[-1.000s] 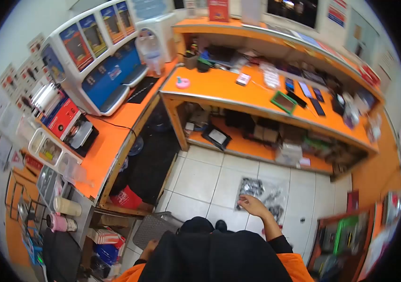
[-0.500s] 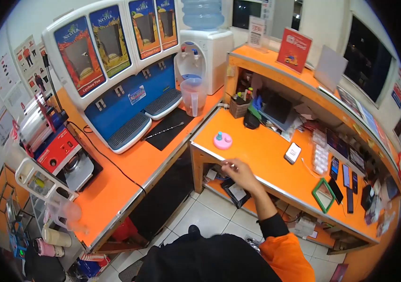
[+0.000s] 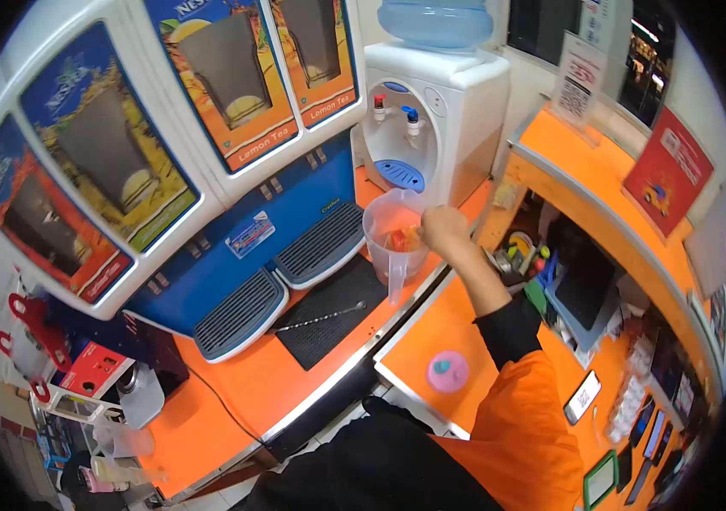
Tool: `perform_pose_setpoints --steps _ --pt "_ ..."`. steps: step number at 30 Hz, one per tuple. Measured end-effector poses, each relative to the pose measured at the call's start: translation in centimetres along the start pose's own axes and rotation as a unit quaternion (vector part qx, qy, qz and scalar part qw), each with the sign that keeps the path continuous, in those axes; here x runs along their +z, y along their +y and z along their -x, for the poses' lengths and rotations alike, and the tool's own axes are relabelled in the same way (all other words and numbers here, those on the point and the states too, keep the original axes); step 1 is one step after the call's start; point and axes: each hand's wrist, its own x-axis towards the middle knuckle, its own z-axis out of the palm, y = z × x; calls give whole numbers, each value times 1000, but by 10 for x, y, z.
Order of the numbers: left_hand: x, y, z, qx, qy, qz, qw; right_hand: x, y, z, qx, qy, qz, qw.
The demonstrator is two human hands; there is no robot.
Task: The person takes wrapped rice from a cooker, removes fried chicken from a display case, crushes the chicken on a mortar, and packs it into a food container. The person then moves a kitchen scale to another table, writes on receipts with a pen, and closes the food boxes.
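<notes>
Orange counter (image 3: 201,443) is carrying the tea dispenser (image 3: 295,204), and a black mat (image 3: 324,342) is lying below its drip trays, probably for catching drops. Near the corner, a clear pitcher (image 3: 379,234) is standing, its handle turning toward the person, seemingly for easy taking. The right hand (image 3: 445,230) is curling beside its rim; I cannot tell what the fingers are holding. The front edge (image 3: 330,380) is passing close to the pitcher; more room is opening above the mat.

On the counter (image 3: 218,417), the pitcher (image 3: 382,230) stood before the cooler (image 3: 465,111), right of the mat (image 3: 329,339); a stirrer (image 3: 320,317) lay on the mat.
</notes>
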Motion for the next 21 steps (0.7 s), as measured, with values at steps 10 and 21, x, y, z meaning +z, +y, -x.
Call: perform_pose_setpoints --steps 10,21 --pt "24 -73 56 -246 116 151 950 55 -15 -60 -44 -162 31 985" --pt "102 -141 201 -142 232 194 942 -5 -23 -53 -231 1 -84 969"
